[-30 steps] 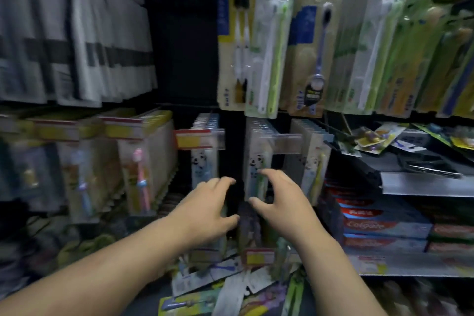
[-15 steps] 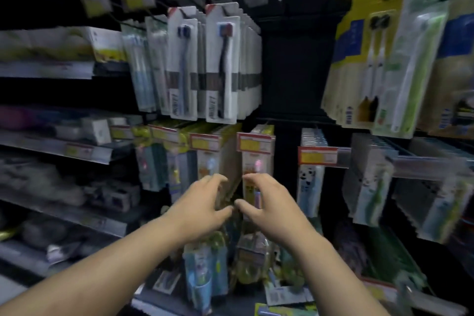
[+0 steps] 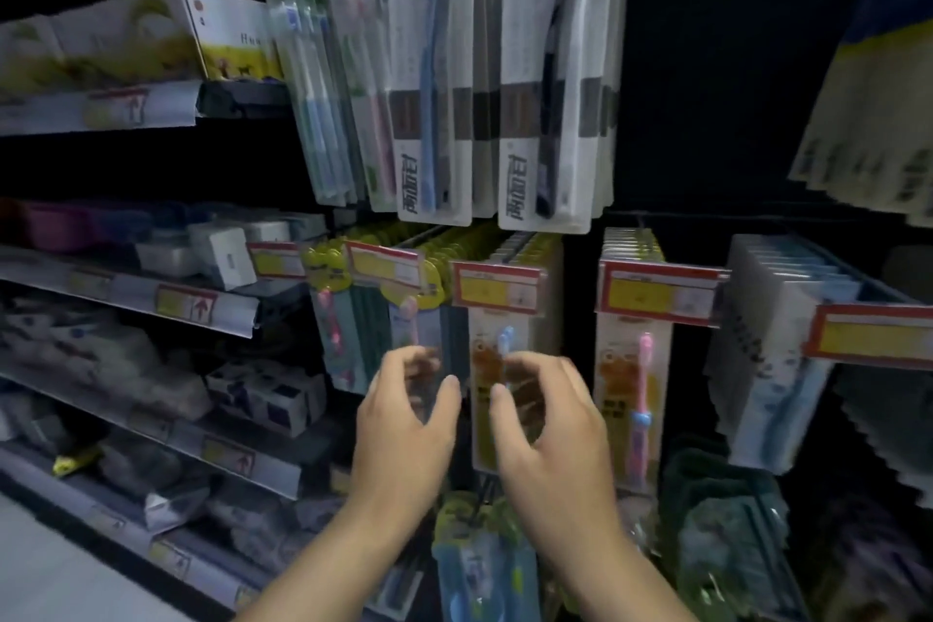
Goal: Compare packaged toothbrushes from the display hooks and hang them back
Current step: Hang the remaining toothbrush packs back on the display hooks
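Both of my hands are raised side by side before the middle row of hanging toothbrush packs. My left hand (image 3: pixel 404 424) has loosely curved fingers and holds nothing. My right hand (image 3: pixel 550 424) hovers the same way in front of a children's pack with a blue brush (image 3: pixel 497 399) and an orange cartoon; whether it touches the pack is blurred. To the right hangs a matching pack with a pink brush (image 3: pixel 636 399). Above them hang tall white packs, one with a light blue brush (image 3: pixel 431 81) and one with a dark blue brush (image 3: pixel 553 81).
Red and yellow price tags (image 3: pixel 497 288) stick out on the hook ends toward me. Shelves (image 3: pixel 202 313) of small boxed goods run along the left. More packs hang at the right (image 3: pixel 777 359) and below my wrists (image 3: pixel 484 566). A dark gap lies at upper right.
The view has swung left and closer to the display. My hands have stayed together, now in front of the children's packs with blue and pink brushes; they hold nothing throughout.
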A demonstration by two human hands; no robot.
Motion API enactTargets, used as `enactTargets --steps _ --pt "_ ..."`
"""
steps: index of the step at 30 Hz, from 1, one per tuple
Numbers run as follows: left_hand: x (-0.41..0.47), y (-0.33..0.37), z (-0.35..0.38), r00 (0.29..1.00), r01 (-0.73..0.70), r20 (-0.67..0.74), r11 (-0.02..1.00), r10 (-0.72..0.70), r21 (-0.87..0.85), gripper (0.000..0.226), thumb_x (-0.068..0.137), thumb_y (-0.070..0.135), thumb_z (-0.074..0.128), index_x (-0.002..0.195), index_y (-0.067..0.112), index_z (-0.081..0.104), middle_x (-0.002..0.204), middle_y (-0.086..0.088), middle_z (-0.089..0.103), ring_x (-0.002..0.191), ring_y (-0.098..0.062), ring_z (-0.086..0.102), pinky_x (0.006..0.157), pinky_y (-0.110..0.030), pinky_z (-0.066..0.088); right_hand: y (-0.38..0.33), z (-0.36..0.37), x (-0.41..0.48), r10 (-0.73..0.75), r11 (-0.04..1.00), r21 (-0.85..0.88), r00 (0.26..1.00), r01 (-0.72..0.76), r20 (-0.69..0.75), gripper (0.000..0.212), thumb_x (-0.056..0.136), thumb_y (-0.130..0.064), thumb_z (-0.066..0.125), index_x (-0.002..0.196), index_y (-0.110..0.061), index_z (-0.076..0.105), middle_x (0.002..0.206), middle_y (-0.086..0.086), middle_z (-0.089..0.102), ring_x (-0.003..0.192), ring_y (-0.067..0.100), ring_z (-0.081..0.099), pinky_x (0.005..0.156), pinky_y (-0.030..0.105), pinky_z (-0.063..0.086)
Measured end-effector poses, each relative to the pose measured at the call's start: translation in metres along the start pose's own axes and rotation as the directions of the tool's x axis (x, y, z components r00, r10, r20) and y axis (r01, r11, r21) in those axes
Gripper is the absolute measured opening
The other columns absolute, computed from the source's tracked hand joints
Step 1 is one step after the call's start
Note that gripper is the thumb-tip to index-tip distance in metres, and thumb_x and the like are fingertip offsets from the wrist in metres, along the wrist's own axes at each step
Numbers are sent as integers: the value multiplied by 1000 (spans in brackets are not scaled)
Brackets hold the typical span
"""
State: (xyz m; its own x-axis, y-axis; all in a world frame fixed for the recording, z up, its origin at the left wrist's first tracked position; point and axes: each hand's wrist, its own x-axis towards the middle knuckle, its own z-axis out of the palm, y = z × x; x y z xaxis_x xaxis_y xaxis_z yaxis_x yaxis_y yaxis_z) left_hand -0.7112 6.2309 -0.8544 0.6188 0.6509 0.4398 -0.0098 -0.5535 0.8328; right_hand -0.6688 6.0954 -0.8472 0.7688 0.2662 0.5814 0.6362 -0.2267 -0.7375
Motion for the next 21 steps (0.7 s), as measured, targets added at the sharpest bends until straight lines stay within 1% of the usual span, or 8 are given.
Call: enactTargets --steps 3,6,9,11,13,15,17,21 --pt "7 -16 -4 994 35 -106 997 -42 -68 24 96 32 69 115 38 55 113 17 61 105 -2 60 92 -31 54 0 25 -1 55 993 104 998 -56 11 19 99 -22 64 113 -35 62 109 -21 61 104 -8 57 82 3 42" --pt "20 -33 -7 987 71 -136 990 -87 -119 31 96 33 70 121 37 52 124 18 57 118 -8 56 95 -29 49 3 53 0 115 986 110 987 -128 117 29 101 -33 60 129 -39 57 125 -26 58 117 -10 54 96 7 43" --pt "35 -45 -6 986 159 -10 958 -166 -239 42 100 41 61 140 39 46 142 17 53 133 -9 51 110 -38 45 1 76 -1 133 988 55 973 -146 187 49 103 -42 53 149 -43 37 145 -34 37 134 -16 33 98 -7 23" --pt "41 -50 -2 979 200 92 937 -181 -288 54 97 55 54 148 49 39 146 25 48 135 -3 48 109 -32 41 3 85 -1 134 991 -22 972 -132 192 57 105 -44 46 156 -46 20 152 -37 18 137 -22 14 92 -13 7" --pt "48 -58 3 976 197 152 925 -155 -325 53 89 62 54 140 60 41 137 43 50 130 12 48 105 -19 42 9 94 2 123 989 -99 975 -106 185 60 107 -44 39 159 -45 9 159 -35 6 142 -20 4 93 -12 -2" --pt "54 -64 7 976 182 173 928 -131 -326 46 86 57 56 130 62 46 122 55 53 122 26 47 94 -2 41 19 104 6 75 990 -127 985 -55 158 57 107 -42 34 160 -43 11 166 -25 14 149 -12 13 97 -10 -1" --pt "60 -69 13 981 162 158 932 -115 -326 48 85 53 57 132 59 46 116 58 54 115 31 48 87 4 40 28 113 9 54 988 -150 993 -38 106 59 101 -38 37 157 -41 18 164 -18 29 148 -6 27 105 -7 5" --pt "65 -78 25 987 156 78 923 -137 -352 55 91 42 61 144 43 46 117 48 51 98 40 46 79 8 37 37 126 14 -9 977 -215 1000 9 3 63 89 -31 46 150 -18 51 145 -2 61 127 8 58 100 19 41"
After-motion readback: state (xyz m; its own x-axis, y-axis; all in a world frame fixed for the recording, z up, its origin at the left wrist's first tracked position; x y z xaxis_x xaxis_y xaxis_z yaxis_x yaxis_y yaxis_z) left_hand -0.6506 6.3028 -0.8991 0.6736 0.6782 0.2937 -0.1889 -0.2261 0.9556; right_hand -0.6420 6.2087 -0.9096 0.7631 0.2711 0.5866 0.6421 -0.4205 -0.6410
